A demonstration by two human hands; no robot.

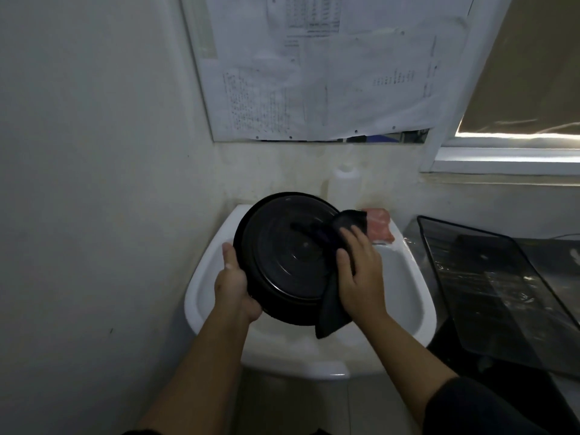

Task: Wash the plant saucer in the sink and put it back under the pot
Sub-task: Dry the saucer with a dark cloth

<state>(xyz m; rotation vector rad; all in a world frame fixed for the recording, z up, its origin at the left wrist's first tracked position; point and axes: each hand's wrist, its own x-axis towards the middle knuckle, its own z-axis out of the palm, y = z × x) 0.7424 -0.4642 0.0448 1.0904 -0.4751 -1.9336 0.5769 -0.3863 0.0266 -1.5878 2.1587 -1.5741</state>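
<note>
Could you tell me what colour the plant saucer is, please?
Black, a glossy dark plant saucer; the head view shows it.

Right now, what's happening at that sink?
A person is cleaning a black plant saucer over a white sink. The left hand grips the saucer's rim and holds it tilted, while the right hand presses a dark cloth against its right side. A pink sponge lies on the sink's back edge. No pot is in view.
</note>
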